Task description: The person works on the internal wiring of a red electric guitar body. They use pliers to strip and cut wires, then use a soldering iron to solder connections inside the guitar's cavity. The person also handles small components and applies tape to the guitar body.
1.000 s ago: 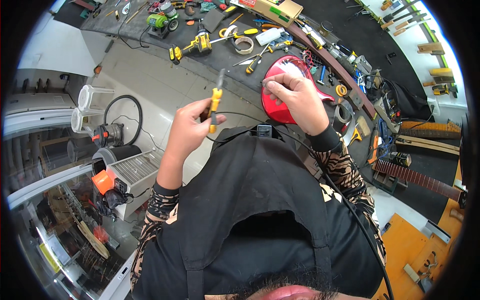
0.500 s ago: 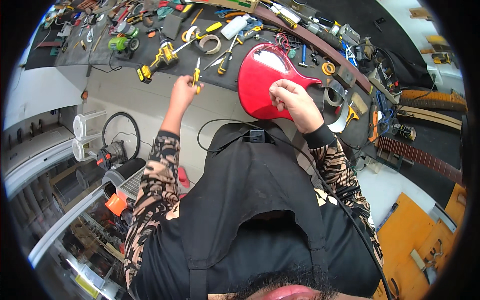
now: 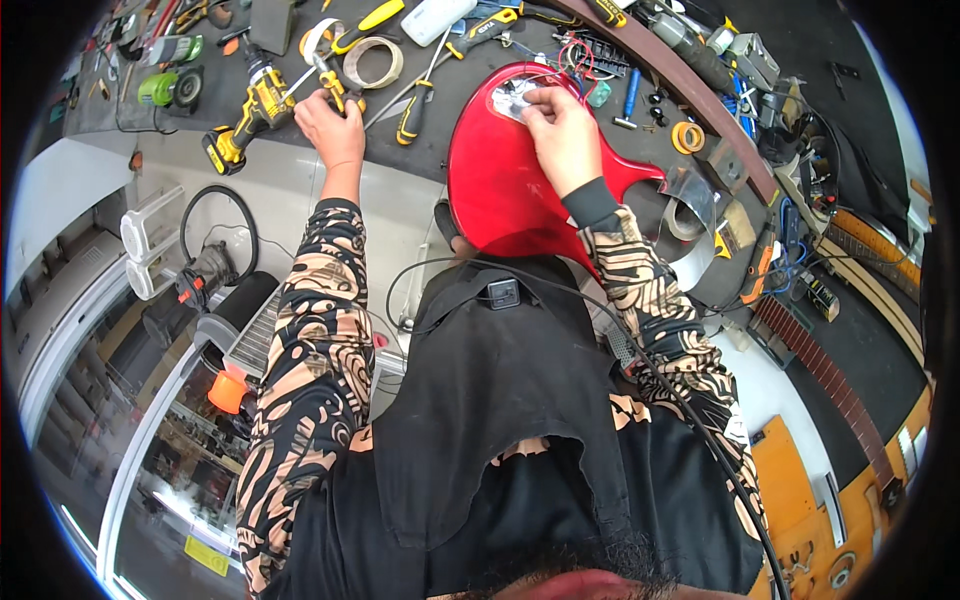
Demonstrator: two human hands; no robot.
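Note:
My left hand [image 3: 335,130] is at the front edge of the bench, its fingers closed around small yellow-and-black pliers [image 3: 331,80] whose jaws point away from me. A glossy red guitar body [image 3: 500,185] lies partly on the bench and reaches toward my lap. Over the silver-lined cavity [image 3: 510,98] at its far end, my right hand [image 3: 563,135] has thumb and fingers pinched together. Whatever is between those fingertips is too small to make out. Thin red and dark wires [image 3: 575,60] lie just beyond the cavity.
Around my left hand are a yellow cordless drill [image 3: 262,100], a tape roll [image 3: 373,63] and a yellow-and-black screwdriver [image 3: 414,112]. To the right are a blue-handled tool [image 3: 629,98], an orange tape roll [image 3: 688,137] and a fretted guitar neck [image 3: 825,370]. A black cable [image 3: 650,360] crosses my apron.
My left hand has carried the pliers forward to the bench edge. My right hand has moved from above the body's near part to the cavity. The view has shifted too.

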